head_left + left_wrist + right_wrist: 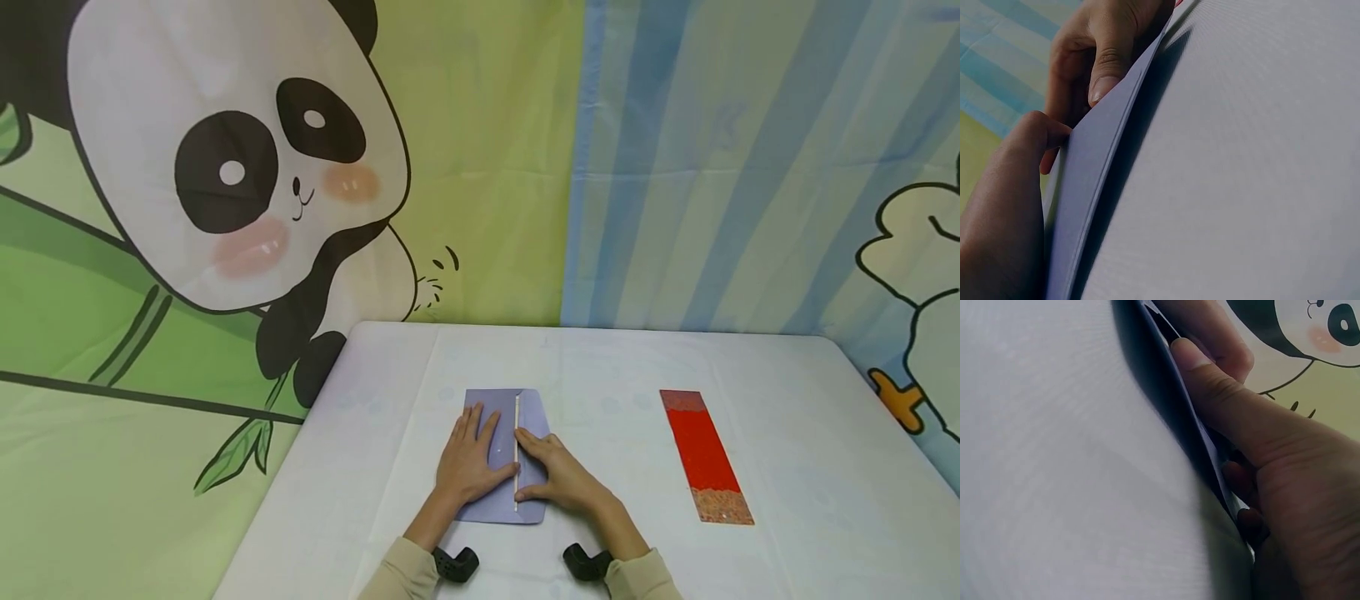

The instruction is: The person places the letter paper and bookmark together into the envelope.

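Observation:
A lavender paper envelope (500, 508) lies on the white table, its flap (534, 408) at the right and a thin white strip (516, 450) running along the flap's edge. My left hand (468, 458) rests on the envelope's body with fingers spread, the thumb reaching the strip. On the flap side, my right hand (562, 475) touches the strip with thumb and index fingertip set well apart. The right wrist view has the right thumb (1229, 394) against the envelope (1169, 394). In the left wrist view the envelope (1088, 162) appears edge-on, with the right thumb (1107, 72) on it.
A long red piece (705, 450) with speckled brownish ends lies flat on the white table (600, 367) to the right. Black wrist devices (457, 565) sit at both sleeves. Behind the table hangs a printed curtain (480, 167) with a panda.

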`<state>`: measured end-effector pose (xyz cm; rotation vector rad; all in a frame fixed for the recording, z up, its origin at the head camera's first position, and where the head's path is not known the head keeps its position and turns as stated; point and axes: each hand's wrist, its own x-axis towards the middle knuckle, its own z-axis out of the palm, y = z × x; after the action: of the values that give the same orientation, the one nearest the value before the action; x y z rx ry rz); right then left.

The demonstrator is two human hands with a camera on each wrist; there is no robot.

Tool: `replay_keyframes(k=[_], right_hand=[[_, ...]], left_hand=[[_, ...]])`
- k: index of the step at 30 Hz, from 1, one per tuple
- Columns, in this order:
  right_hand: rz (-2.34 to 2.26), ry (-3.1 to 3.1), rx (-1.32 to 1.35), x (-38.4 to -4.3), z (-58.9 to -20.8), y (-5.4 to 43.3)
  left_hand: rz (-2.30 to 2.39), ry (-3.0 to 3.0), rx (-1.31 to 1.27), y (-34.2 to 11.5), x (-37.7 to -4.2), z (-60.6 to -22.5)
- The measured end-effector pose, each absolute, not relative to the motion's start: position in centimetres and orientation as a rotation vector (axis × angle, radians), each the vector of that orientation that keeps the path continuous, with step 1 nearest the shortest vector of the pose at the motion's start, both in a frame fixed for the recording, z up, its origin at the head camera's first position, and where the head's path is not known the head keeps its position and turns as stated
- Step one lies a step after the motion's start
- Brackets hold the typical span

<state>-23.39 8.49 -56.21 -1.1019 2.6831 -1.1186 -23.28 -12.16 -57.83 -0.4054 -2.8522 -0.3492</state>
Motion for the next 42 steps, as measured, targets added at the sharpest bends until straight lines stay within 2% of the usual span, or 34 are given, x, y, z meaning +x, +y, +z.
replay_keyframes(k=[42], right_hand=[[-1.151, 2.72, -1.043, -23.58, -56.57, 8.46]], left_hand=[[-0.373, -2.856, -0.397, -12.18, -23.39, -57.88]])
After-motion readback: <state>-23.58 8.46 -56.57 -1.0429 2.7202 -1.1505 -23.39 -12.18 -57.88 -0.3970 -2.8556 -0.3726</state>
